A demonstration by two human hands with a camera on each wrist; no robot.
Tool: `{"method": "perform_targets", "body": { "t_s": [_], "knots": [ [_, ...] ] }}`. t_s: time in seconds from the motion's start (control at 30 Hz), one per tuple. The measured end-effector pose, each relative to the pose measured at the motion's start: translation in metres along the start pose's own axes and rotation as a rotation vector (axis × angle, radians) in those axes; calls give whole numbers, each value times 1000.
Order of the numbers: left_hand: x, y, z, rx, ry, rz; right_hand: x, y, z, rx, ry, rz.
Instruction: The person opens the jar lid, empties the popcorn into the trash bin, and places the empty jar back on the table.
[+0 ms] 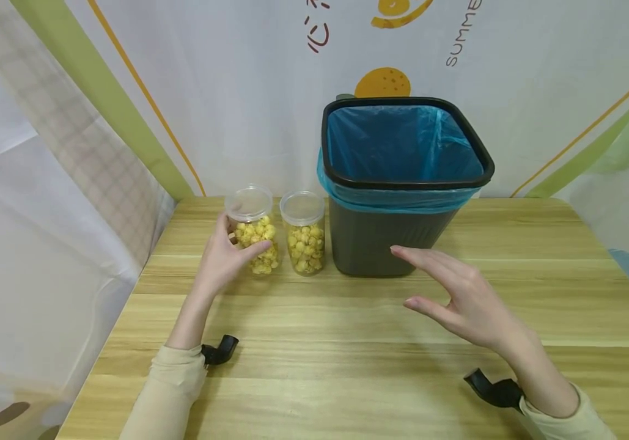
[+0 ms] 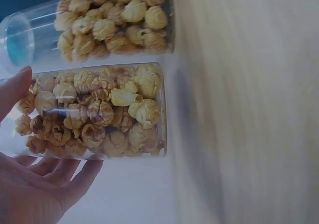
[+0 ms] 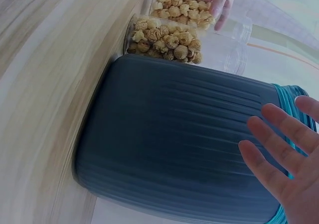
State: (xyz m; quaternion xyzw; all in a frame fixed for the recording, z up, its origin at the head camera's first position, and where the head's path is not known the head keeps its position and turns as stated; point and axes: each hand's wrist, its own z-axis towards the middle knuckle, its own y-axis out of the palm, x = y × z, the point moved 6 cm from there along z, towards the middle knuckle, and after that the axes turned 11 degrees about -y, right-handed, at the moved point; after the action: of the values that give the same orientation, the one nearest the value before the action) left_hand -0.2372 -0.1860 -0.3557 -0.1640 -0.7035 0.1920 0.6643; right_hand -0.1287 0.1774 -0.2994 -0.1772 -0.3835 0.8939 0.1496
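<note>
My left hand [image 1: 225, 255] is around the left clear jar of popcorn [image 1: 261, 235], thumb at its near side and fingers behind. In the left wrist view the thumb [image 2: 16, 90] and fingers [image 2: 75, 181] lie along opposite sides of this jar [image 2: 94, 117]. A second popcorn jar [image 1: 305, 247], with a clear lid, stands just to its right. My right hand [image 1: 465, 299] hovers in front of the dark bin [image 1: 377, 241], holding nothing. Its fingers [image 3: 276, 139] are spread and fairly straight in the right wrist view.
The bin has a blue liner [image 1: 397, 198] folded over its black rim and stands right of the jars. All stand near the back of a wooden table [image 1: 320, 366]. A printed curtain [image 1: 248, 91] hangs behind, with cloth also along the left side.
</note>
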Motion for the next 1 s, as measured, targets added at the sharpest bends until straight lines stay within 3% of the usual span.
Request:
{"method": "perform_targets", "body": {
  "t_s": [0.43,0.63,1.0],
  "knots": [
    [25,-18,-19,50,53,30,0,-3,-2,-41,74,-11],
    [38,-22,-32,45,68,32,-3,-6,1,6,9,-22],
    [60,-18,-50,22,177,28,-6,-15,0,59,54,-44]
  ]
}}
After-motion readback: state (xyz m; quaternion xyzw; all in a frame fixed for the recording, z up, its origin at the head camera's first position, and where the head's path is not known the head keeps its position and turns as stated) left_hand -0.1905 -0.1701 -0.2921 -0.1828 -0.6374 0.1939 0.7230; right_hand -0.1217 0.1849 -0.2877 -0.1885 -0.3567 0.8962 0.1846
